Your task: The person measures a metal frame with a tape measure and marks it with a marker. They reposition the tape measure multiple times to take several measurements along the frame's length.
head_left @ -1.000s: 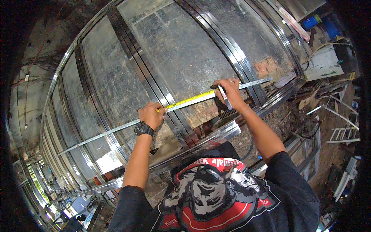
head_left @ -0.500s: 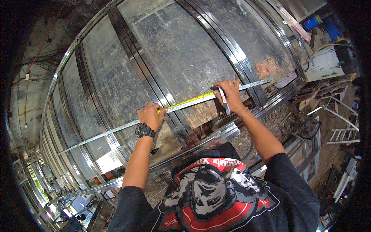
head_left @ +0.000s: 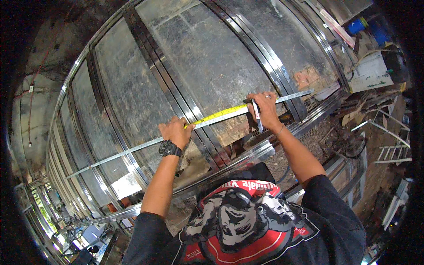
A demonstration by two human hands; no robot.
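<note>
A yellow tape measure blade [head_left: 219, 115] runs between my hands, along a long, thin metal strip [head_left: 128, 151] laid slantwise across a shiny metal frame [head_left: 170, 90]. My left hand [head_left: 177, 131], with a black watch on its wrist, is closed at the left end of the blade, pinching it against the strip. My right hand [head_left: 264, 107] is closed around the tape measure at the blade's other end; its case is mostly hidden by the fingers. A white, pen-like marker [head_left: 257, 115] with a dark end also sticks out of my right hand.
Scratched, dusty clear panels [head_left: 207, 57] lie under the frame's bars. A bright front rail [head_left: 247, 159] passes close to my body. At right are a white ladder-like rack [head_left: 393, 152], scrap wood and a blue container [head_left: 355, 26]. A red cord [head_left: 42, 64] hangs at far left.
Both hands have shifted very slightly to the right. The yellow blade bows up a little more above the strip. The frame and strip look nearly the same.
</note>
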